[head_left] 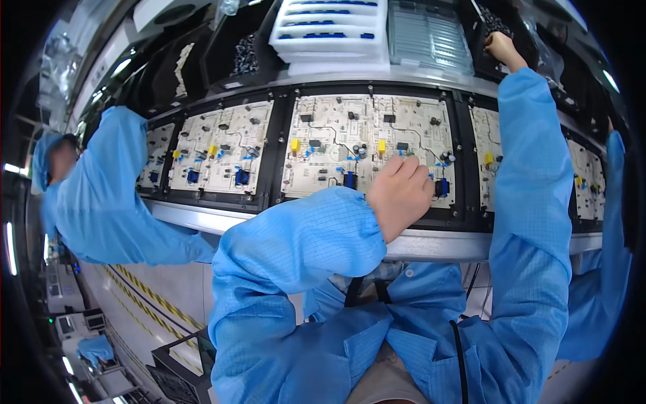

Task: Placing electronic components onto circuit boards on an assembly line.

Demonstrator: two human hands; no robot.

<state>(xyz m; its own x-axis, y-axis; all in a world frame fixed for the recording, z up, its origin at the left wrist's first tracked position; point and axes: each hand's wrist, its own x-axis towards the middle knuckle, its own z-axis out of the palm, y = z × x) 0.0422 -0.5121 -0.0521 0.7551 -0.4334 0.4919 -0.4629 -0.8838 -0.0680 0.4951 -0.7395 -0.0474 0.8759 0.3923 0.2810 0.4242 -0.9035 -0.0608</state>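
My left hand [404, 192] rests over the white circuit board [330, 128] in the middle frame, palm down with its fingers curled together. Whatever its fingertips hold or touch is hidden beneath them. Beside it on the board stand a dark blue block-shaped component [441, 187], a yellow component [381, 146] and several small black parts. My right hand [505, 48] reaches to the far right, to a black bin [474, 67] of small dark components [494, 21]. Its fingers are bent in toward each other, and I cannot make out what is between them.
Black carrier frames [269, 161] with more circuit boards line the metal-edged bench [431, 246]. Behind them stand white foam trays [330, 34] of blue parts, clear plastic trays [431, 40] and another parts bin [245, 57]. Co-workers in blue sleeves [101, 195] work at both sides.
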